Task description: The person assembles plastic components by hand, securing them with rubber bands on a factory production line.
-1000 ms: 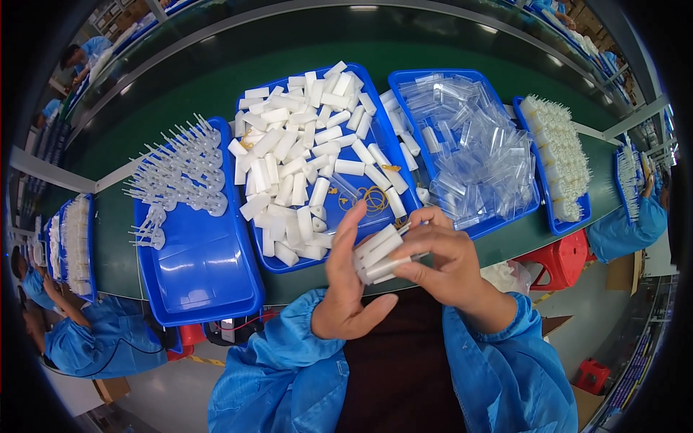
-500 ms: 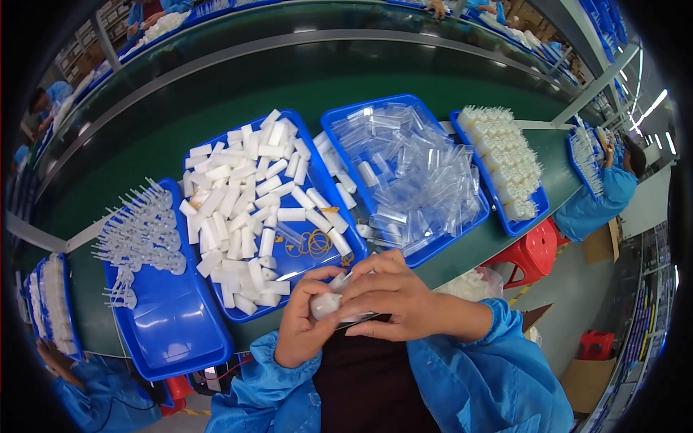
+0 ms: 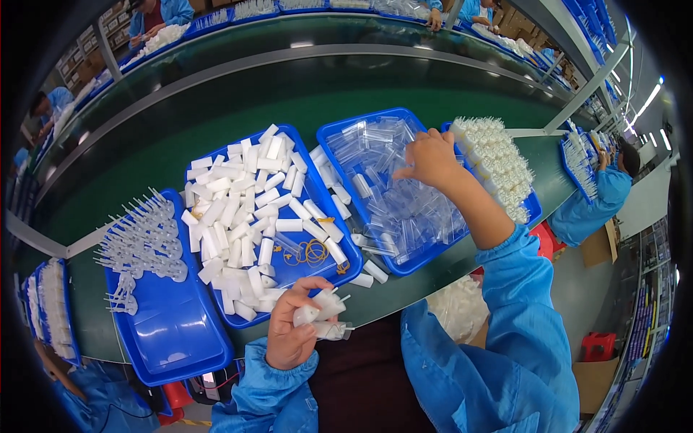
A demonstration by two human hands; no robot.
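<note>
- White plastic pieces [image 3: 325, 306] are held as a small bundle in the left hand [image 3: 290, 333]; a thin pin projects from the bundle toward the right.
- Left fingers: curled around the bundle from the far side, thumb closed against it from the near side. The lowest piece has a glossy, transparent covering.
- Right hand [image 3: 435, 160]: positioned over the clear sleeves [image 3: 397, 187], palm down, fingers bent, thumb extended to the left. Fingertips are partly hidden; pinching or contact with a sleeve cannot be determined.
- Cuffs: both forearms wear blue sleeves [image 3: 516, 249], gathered at the wrist.
- Sleeve container: the clear sleeves lie in a loose heap in a blue tray [image 3: 427, 261], set right of centre on the bench.
- Centre container: a second blue tray [image 3: 317, 196], beyond the left hand, carries heaped white cylinders [image 3: 234, 216] and yellow rubber bands [image 3: 314, 252].
- Loose stock: several cylinders [image 3: 375, 271] lie on the bench between these two trays and near their close edge.
- Left container: a third blue tray [image 3: 173, 328] carries stemmed white parts [image 3: 148, 245] at its far end.
- Right container: a fourth blue tray [image 3: 534, 207] carries rows of bristly white parts [image 3: 494, 166].
- Support surface: green bench [image 3: 238, 108]. Seated at far right: a co-worker [image 3: 595, 202] in blue.
</note>
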